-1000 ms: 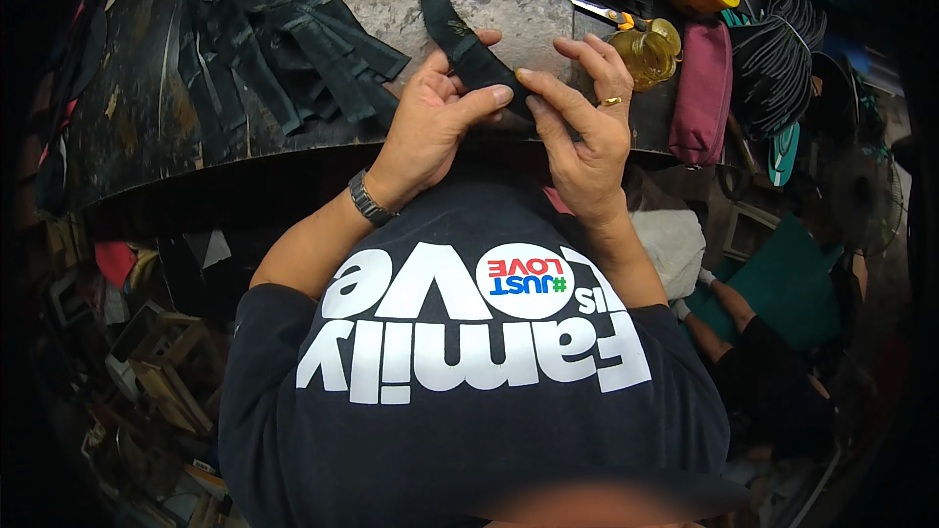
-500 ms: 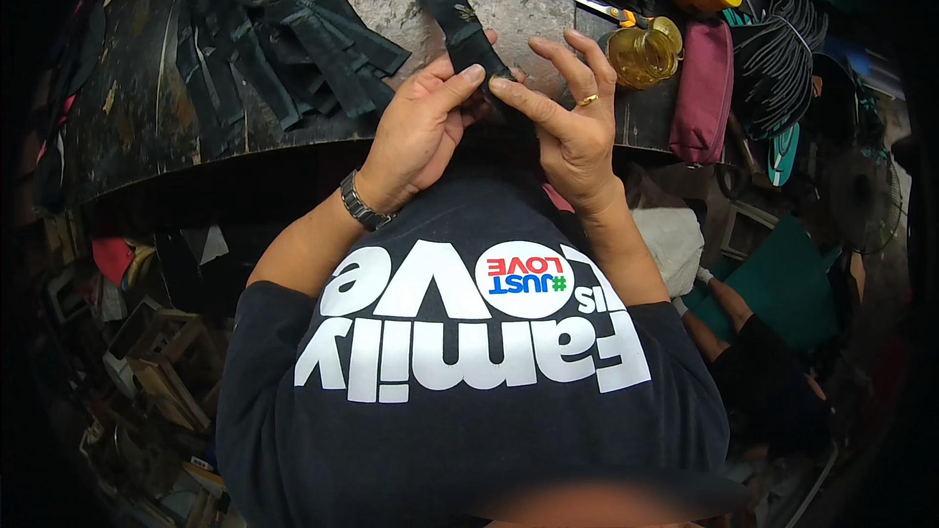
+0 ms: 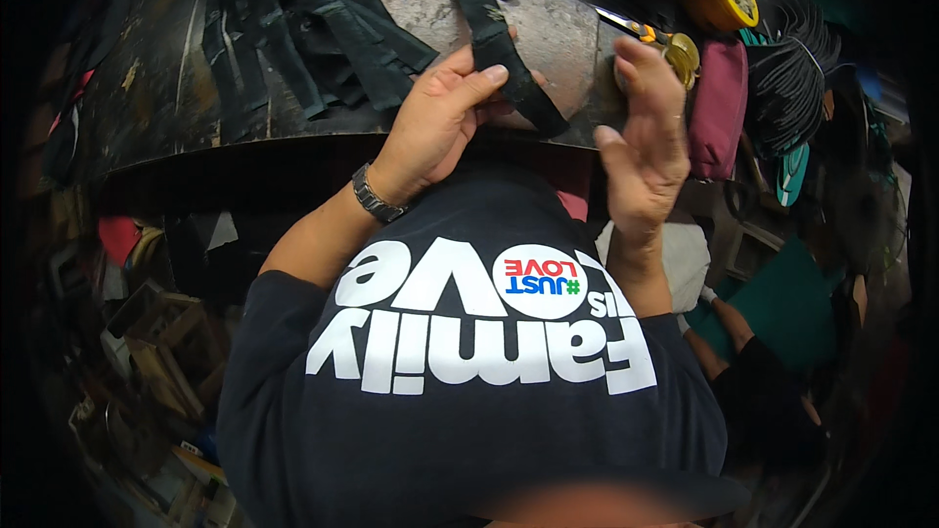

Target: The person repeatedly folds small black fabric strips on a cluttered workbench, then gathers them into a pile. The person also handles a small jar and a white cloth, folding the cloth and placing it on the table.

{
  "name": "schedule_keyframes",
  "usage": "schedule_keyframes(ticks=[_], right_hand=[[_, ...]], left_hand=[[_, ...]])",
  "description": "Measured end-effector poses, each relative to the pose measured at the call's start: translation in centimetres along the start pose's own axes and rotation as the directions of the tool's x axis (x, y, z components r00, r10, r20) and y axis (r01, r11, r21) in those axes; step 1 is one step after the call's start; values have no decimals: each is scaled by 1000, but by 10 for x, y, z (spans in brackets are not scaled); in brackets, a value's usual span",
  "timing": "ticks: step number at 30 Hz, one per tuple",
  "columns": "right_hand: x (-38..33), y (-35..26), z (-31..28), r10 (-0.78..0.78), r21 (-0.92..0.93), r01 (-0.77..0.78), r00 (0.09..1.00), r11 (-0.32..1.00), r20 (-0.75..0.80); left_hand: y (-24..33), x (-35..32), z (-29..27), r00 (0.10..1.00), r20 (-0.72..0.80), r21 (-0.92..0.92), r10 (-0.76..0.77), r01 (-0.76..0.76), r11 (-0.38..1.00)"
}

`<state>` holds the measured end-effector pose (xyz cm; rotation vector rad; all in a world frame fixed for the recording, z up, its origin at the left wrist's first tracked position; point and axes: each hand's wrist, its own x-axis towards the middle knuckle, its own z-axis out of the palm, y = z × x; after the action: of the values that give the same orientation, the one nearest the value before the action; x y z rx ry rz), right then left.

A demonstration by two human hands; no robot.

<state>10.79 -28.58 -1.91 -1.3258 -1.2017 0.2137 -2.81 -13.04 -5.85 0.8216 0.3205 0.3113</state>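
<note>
A black strip of material is pinched between the thumb and fingers of my left hand. It slants down to the right, and its lower end is loose near the table's front edge. Pale marks show near its top. My right hand is raised apart from the strip, holding nothing, with thumb away from the fingers. Behind its fingers stands an amber glass jar, mostly hidden. To the left of my left hand, several more dark strips lie in a loose pile.
A worn grey slab lies on the dark table. At right are an orange-handled tool, a yellow tub, a maroon pouch and bundled black cords. Another person's limbs show at lower right.
My right hand has let go of the strip's lower end and moved right, in front of the jar. My left hand keeps its hold. The view has shifted slightly.
</note>
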Motion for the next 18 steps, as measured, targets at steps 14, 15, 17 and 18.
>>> schedule_keyframes(ticks=[14, 15, 17, 18], right_hand=[[-9, 21, 34, 355, 192, -377, 924, 906, 140], [-6, 22, 34, 354, 198, -372, 928, 907, 119], [3, 26, 33, 368, 145, -380, 924, 913, 106], [9, 29, 34, 365, 115, -375, 925, 920, 104]], left_hand=[[128, -24, -78, 857, 22, 418, 515, -476, 774], [136, -22, -92, 851, -2, 366, 526, -488, 792], [163, -22, -126, 882, 6, 468, 472, -419, 778], [166, -20, -137, 843, -157, 705, 514, -269, 656]])
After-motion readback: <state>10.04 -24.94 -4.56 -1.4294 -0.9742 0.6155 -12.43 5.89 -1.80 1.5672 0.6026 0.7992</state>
